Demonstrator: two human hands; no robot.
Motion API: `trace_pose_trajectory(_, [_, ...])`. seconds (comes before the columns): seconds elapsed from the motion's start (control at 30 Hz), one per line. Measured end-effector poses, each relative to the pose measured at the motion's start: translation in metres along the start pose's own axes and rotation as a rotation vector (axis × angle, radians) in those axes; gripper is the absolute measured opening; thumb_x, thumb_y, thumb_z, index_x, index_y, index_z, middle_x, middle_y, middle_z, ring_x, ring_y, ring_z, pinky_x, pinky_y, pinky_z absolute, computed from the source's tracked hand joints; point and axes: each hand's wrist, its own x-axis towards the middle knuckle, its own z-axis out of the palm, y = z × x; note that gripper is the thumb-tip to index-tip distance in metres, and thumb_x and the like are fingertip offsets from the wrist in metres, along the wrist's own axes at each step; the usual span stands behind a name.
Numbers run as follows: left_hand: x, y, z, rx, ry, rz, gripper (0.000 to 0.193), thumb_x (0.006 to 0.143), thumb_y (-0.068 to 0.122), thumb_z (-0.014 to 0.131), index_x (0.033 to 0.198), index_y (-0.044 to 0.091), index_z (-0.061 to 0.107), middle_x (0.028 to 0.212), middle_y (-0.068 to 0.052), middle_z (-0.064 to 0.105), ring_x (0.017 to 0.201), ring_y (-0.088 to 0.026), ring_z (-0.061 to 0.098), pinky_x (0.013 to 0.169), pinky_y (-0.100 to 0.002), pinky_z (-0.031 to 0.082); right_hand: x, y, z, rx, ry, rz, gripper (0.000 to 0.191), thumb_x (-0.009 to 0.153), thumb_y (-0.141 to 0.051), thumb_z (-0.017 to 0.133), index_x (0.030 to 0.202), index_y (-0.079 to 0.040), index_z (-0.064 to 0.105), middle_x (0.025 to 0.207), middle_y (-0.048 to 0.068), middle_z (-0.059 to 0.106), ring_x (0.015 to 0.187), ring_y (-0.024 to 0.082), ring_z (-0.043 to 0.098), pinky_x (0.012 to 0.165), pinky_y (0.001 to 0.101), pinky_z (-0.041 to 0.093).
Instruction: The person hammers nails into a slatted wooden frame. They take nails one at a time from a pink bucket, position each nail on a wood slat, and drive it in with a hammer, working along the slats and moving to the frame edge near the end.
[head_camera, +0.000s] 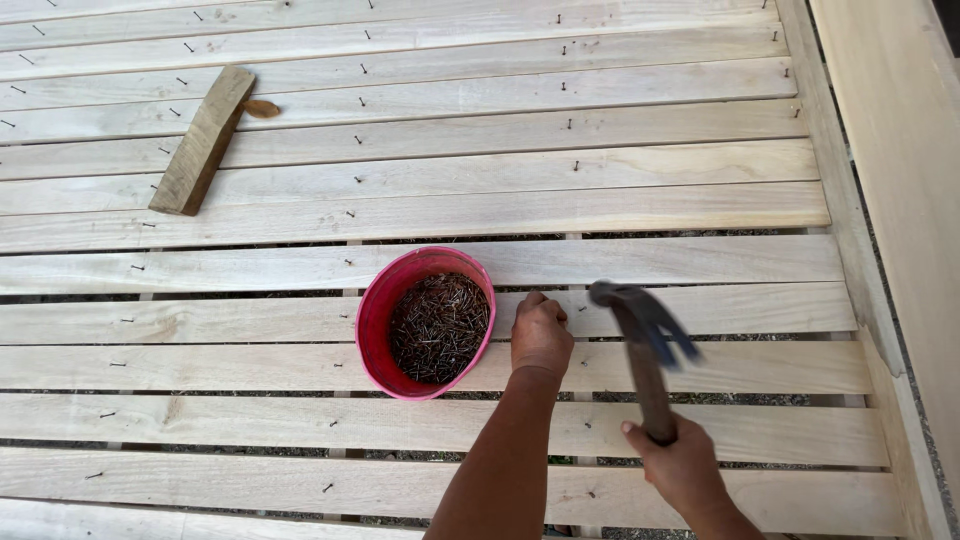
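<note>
Wide platform of pale wooden slats (420, 215), boards running left to right, tight together toward the far edge, gapped toward the near edge, with small nails standing half-driven in rows across them. Raised side rail (850, 230) along the right edge, leaving little room beyond the hammer on that side; open boards to the left and far side.

Loose wooden block (203, 140) lying slantwise near the far left corner, well apart from both hands.

Pink bucket (425, 322) full of dark nails (438, 327) standing mid-platform, just beside the left hand, on its left.

Claw hammer (645, 350) raised and blurred, long axis running from the near edge up and slightly left, head above the slat just right of the left hand. Right hand (680, 465) closed around the handle's lower end, near the platform's near edge.

Left hand (540, 335) knuckles-up on a slat, fingers curled and pinched down at the board; whatever sits between the fingertips too small to make out, probably a nail. Left hand nearer that spot; hammer head near it, to the right and above.
</note>
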Motion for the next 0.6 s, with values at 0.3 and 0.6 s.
trace_pose_trajectory(0.3, [-0.001,0.001,-0.002,0.026,-0.057,-0.036,0.009,0.085,-0.004,0.067,0.087,0.002,0.074,0.111,-0.007,0.065,0.109,-0.027,0.065,0.097,-0.036,0.057,0.001,0.006,0.002,0.076,0.046,-0.107,0.035,0.087,-0.032,0.077,0.071,-0.003,0.066,0.045,0.006,0.055,0.039,0.015,0.052,0.042,0.033,0.046])
trace_pose_trajectory(0.6, [0.002,0.003,-0.002,0.031,-0.066,-0.038,0.01,0.084,-0.003,0.069,0.088,0.004,0.075,0.112,-0.006,0.065,0.112,-0.027,0.063,0.098,-0.037,0.055,0.01,0.005,0.001,0.018,0.004,0.0,0.037,0.088,-0.033,0.079,0.078,0.001,0.067,0.05,0.008,0.053,0.041,0.017,0.05,0.043,0.0369,0.044])
